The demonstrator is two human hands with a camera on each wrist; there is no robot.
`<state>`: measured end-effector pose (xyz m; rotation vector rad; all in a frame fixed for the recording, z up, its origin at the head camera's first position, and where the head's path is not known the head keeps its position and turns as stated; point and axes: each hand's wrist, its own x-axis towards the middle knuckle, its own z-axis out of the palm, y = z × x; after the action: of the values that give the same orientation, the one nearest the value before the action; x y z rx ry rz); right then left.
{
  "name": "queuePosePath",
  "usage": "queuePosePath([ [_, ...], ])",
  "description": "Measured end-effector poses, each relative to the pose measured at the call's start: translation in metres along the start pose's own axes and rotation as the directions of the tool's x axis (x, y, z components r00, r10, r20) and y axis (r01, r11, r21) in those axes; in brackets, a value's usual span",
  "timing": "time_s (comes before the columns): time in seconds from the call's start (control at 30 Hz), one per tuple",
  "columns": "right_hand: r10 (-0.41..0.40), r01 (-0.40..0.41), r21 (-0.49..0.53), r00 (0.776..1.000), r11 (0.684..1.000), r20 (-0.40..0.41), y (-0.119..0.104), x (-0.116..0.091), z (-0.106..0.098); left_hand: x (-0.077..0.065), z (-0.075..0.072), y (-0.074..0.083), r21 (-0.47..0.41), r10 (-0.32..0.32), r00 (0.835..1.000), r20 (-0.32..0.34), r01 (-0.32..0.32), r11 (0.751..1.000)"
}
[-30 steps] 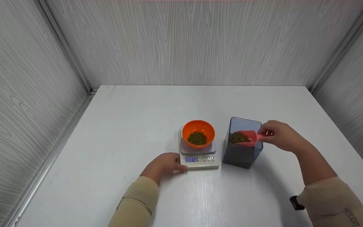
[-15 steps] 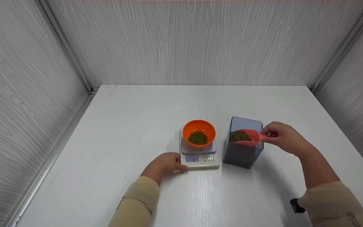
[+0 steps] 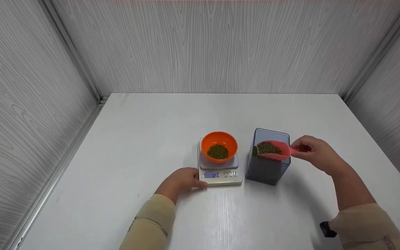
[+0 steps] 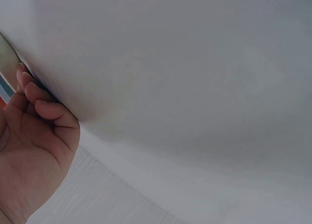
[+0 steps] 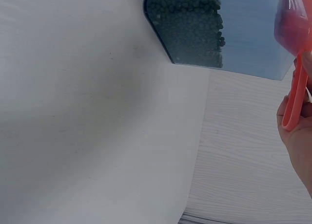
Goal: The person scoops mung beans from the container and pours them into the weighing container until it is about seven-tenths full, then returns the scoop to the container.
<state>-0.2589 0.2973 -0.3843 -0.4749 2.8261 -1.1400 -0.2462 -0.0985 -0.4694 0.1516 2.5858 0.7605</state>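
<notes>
My right hand (image 3: 319, 154) pinches the handle of a pink scoop (image 3: 284, 149), which carries a heap of small green beans (image 3: 268, 148). The scoop overlaps the mouth of a clear bluish container (image 3: 267, 172); through its wall in the right wrist view, more beans (image 5: 187, 29) fill the lower part. At the left front corner of a white digital kitchen scale (image 3: 234, 180), my left hand (image 3: 182, 180) grips the edge, thumb along the front. An orange bowl (image 3: 230, 140) with green beans (image 3: 217, 151) in its bottom stands on the scale, whose display (image 3: 211, 175) appears to read 127.
Scale and container stand side by side, a narrow gap between them, on a white table (image 3: 144, 128). Wood-grain panels enclose it: a back wall (image 3: 200, 48), a left wall (image 3: 19, 97) and a right wall (image 3: 391, 104).
My right hand has drawn the scoop up and slightly right in the container's mouth, and more of its bean load shows. The left hand, scale and bowl stay put.
</notes>
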Motion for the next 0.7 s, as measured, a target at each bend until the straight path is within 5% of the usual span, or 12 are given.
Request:
queuePosePath([
  [0.7,-0.005,0.007,0.168,1.000,0.986,-0.014,0.015,-0.001,0.009,-0.001,-0.001,0.001,-0.018,-0.002,1.000,0.004,0.002,1.000],
])
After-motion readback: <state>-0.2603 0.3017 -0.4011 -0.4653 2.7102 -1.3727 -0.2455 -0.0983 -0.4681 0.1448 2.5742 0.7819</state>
